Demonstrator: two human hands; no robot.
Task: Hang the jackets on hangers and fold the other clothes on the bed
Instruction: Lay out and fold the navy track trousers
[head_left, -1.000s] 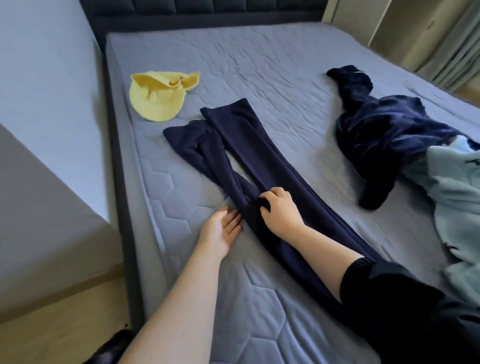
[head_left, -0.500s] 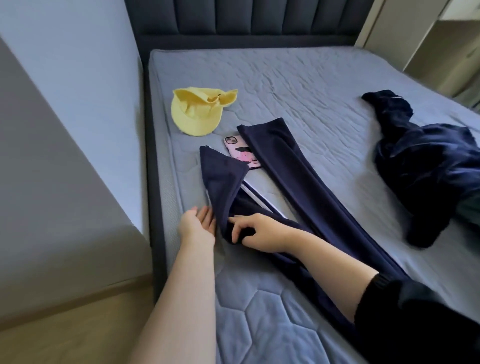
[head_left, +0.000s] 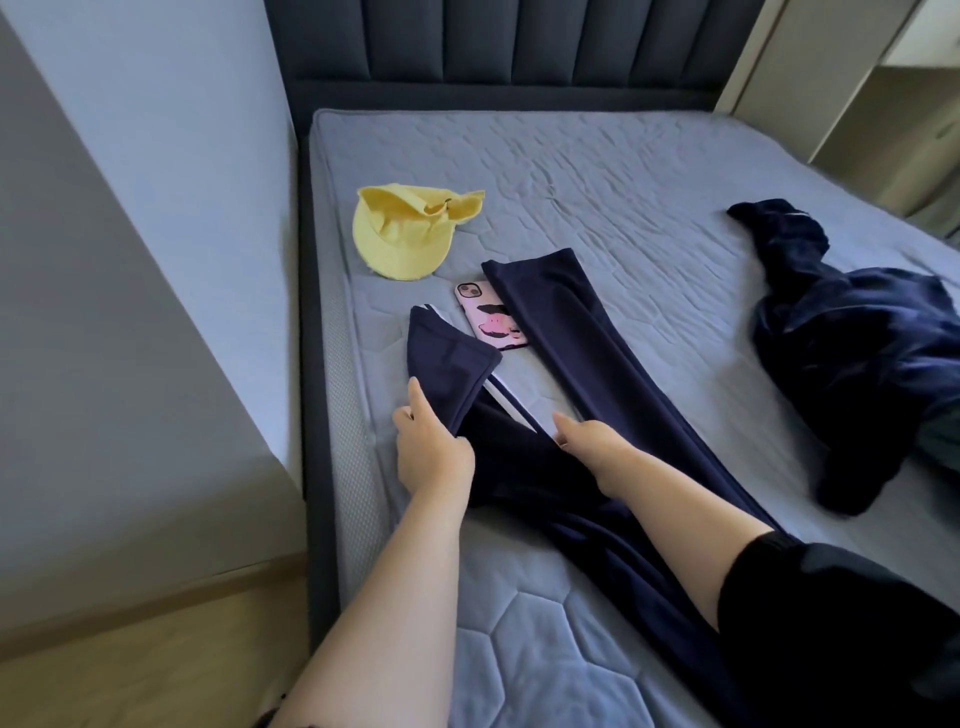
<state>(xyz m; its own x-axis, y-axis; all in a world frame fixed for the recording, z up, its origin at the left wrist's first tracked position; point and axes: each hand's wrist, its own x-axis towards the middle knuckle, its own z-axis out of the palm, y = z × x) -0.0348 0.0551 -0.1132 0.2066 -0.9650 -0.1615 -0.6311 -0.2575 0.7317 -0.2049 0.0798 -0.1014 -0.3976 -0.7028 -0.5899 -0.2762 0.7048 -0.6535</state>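
- Your left hand (head_left: 434, 452) grips the folded-back leg of the navy trousers (head_left: 571, 338).
- Your right hand (head_left: 589, 441) clamps the same leg, fingers curled.
- The trousers lie on the mattress (head_left: 623, 171), near its left edge.

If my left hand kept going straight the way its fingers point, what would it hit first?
Your left hand grips the navy striped trouser leg; beyond it, probably the yellow fabric cap, though depth is unclear.
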